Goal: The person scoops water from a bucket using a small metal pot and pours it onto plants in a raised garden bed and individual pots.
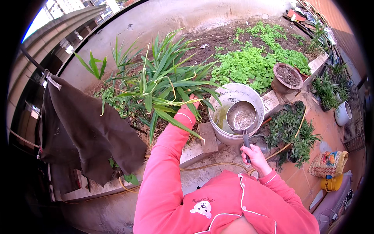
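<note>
My right hand (253,156) is closed round the dark handle of a metal saucepan (241,116), whose bowl is over the mouth of a white plastic bucket (217,122). Inside the bucket, yellowish-green liquid shows beside the pan. My left hand (191,103) reaches in among the long, narrow leaves of a tall green plant (163,77), left of the bucket. Leaves partly cover its fingers, so whether they grip anything is hidden. A brick (208,137) lies on the bed's edge near the bucket.
Low leafy greens (242,65) grow in the soil behind the bucket. A clay pot of soil (287,76) stands on the ledge at right. A yellow hose (213,165) runs along the bed. Dark cloth (96,128) hangs at left; potted plants (287,128) stand on the tiled floor at right.
</note>
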### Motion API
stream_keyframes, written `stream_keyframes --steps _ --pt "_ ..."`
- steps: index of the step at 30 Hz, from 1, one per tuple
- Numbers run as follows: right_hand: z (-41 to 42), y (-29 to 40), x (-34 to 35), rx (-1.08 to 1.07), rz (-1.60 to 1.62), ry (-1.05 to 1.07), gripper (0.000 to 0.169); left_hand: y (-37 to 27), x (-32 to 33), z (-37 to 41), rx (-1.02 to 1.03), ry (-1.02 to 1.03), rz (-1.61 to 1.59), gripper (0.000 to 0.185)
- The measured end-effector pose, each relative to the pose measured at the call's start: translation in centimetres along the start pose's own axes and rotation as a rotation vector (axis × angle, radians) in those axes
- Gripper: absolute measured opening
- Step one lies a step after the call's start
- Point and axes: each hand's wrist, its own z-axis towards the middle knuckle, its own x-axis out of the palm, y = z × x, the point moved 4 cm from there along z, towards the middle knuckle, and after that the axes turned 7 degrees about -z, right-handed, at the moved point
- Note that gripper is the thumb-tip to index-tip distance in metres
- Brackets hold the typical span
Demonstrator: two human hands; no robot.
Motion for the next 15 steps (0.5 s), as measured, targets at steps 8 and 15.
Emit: stream_keyframes --steps 8,15 --pt "0.3 -0.4 -0.2 0.006 -0.028 -0.019 0.018 11.8 -3.3 -4.4 -0.279 0.277 0.522 0.035" --pt "1.3 0.6 0.1 0.046 -0.042 0.036 0.019 17.5 -5.6 -12.7 -0.432 0.368 0.688 0.040"
